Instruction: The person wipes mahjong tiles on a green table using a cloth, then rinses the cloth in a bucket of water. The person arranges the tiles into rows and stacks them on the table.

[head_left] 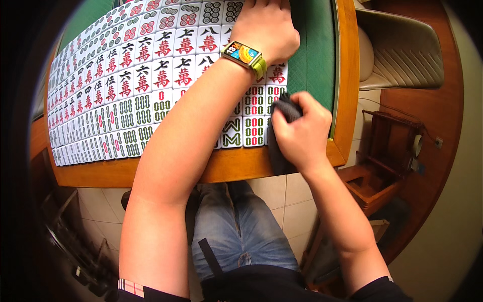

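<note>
1. Your right hand (304, 131) is curled up tight around a dark grey cloth (279, 151). Your thumb lies on top and your fingers are folded in.
2. The cloth is at the right end of the two front rows of white tiles (121, 83), close to the front right corner of the bench (100, 172). Its top bit pokes out above your thumb, and its bottom bit lies over the wooden edge.
3. Your left hand (266, 30) is farther back, over the right end of the back rows, with its back facing up. The top of the view cuts off your fingers, so I can't say if they are spread or pressed together.
4. A watch (242, 54) with a green strap is on your left wrist. Your left arm goes across the tiles and hides some of them.
5. The tiles lie flat in long rows, side by side, with their faces up. They have red, green and black marks.
6. The bench has a green top and a brown wooden edge. A grey chair (410, 58) is near its right side, and your blue jeans (241, 221) show below its front edge.
</note>
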Demonstrator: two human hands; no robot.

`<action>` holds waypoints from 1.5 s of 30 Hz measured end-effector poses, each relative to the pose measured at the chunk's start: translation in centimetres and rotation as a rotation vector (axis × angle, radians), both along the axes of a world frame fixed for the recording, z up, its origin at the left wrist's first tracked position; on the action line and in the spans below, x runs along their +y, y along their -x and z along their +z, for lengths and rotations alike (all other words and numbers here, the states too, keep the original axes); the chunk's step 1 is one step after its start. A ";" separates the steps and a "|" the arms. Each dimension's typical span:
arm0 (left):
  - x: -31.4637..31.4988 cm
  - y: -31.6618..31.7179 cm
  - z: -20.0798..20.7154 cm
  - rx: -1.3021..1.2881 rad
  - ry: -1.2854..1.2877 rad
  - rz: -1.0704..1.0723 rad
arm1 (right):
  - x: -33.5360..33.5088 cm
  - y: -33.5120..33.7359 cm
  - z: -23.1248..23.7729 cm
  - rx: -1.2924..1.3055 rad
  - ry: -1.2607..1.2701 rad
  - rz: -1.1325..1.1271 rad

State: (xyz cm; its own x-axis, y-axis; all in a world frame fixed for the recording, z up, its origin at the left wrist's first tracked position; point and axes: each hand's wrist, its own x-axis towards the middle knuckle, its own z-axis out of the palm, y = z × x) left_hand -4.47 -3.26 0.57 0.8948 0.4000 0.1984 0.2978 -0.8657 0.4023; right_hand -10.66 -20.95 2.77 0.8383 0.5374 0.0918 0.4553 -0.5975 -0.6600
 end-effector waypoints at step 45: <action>0.0 0.4 -0.6 -0.026 -0.053 0.003 | -2.0 0.7 1.2 0.010 0.064 0.111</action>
State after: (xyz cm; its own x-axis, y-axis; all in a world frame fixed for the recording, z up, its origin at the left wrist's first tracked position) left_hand -4.90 -3.31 -0.02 0.8880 0.3909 0.2422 0.2904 -0.8850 0.3639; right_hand -11.38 -22.94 3.96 0.7743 0.6311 0.0469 0.5146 -0.5848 -0.6271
